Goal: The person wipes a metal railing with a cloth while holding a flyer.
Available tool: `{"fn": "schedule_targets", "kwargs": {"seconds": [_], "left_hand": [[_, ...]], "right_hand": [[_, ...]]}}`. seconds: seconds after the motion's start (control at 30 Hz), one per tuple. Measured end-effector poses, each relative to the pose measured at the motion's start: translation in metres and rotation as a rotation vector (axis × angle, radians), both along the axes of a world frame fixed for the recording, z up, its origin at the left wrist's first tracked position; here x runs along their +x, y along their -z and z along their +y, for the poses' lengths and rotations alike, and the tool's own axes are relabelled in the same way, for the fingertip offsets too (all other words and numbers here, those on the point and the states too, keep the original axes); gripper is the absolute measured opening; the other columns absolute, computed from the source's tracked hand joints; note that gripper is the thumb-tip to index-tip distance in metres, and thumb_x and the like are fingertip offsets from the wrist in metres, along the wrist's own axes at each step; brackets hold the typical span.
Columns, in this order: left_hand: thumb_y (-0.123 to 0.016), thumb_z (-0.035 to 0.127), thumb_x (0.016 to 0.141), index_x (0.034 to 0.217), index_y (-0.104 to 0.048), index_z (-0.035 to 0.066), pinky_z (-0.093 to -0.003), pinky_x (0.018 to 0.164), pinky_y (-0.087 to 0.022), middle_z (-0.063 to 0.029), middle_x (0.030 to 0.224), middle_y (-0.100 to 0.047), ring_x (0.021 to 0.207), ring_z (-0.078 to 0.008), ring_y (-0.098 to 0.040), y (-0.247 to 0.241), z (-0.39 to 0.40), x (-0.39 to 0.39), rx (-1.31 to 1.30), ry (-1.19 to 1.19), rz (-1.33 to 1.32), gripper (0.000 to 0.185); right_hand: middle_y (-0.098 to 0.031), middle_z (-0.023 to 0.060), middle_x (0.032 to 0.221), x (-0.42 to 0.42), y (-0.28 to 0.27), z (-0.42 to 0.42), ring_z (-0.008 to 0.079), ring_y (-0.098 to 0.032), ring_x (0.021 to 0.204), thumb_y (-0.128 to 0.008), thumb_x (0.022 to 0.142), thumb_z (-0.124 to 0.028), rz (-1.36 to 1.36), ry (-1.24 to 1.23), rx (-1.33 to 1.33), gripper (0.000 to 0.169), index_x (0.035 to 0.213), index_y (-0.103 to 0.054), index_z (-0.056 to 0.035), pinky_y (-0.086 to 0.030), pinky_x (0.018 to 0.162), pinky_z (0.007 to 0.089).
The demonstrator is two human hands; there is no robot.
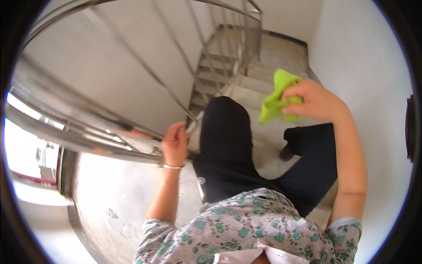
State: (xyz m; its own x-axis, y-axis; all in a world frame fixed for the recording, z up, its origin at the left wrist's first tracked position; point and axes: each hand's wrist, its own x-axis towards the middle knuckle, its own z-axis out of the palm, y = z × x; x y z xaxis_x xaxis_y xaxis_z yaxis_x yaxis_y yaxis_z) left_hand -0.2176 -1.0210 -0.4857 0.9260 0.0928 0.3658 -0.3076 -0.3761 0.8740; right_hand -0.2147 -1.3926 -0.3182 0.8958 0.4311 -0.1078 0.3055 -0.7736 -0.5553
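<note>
My right hand (315,100) is closed around a crumpled lime-green cloth (275,102), held up over the stairs (258,90). Part of the cloth is hidden behind my fingers. My left hand (174,143), with a bracelet (173,167) at the wrist, is beside the lower part of the metal stair railing (138,64). Its fingers are curled and a little blurred; whether they grip a bar cannot be made out. Between my arms are my legs in dark trousers (227,138), knees bent and spread apart above the steps.
Flights of steps (214,74) lie beyond the railing, with a landing (286,48) at the top of the view. A pale wall (366,66) runs along my right side. Below left is a concrete floor (132,188), with a bright window (31,148) at the far left.
</note>
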Motion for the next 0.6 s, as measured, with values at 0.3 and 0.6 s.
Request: {"fn": "schedule_targets", "kwargs": {"seconds": [0.3, 0.6], "left_hand": [[-0.078, 0.023, 0.07, 0.146, -0.014, 0.005, -0.0361, 0.105, -0.028, -0.0151, 0.142, -0.031, 0.128, -0.0221, -0.033, -0.055, -0.083, -0.021, -0.193, 1.059, -0.091, 0.101], [-0.06, 0.001, 0.076, 0.124, -0.049, -0.002, -0.0282, 0.089, -0.044, -0.0096, 0.109, -0.06, 0.102, -0.0162, -0.056, -0.018, -0.081, -0.029, -0.348, 1.026, 0.539, 0.049]], "right_hand": [[-0.062, 0.0064, 0.078, -0.048, 0.027, 0.074, 0.0153, -0.057, 0.074, -0.061, 0.085, -0.033, 0.281, -0.202, 0.191, 0.031, 0.096, -0.063, -0.0042, -0.045, 0.069, 0.0287], [-0.061, 0.0119, 0.105, -0.09, 0.138, 0.016, 0.0242, -0.061, 0.091, -0.052, 0.092, -0.036, 0.791, 0.144, 1.189, 0.043, 0.121, -0.051, -0.0028, -0.051, 0.075, 0.0321]]}}
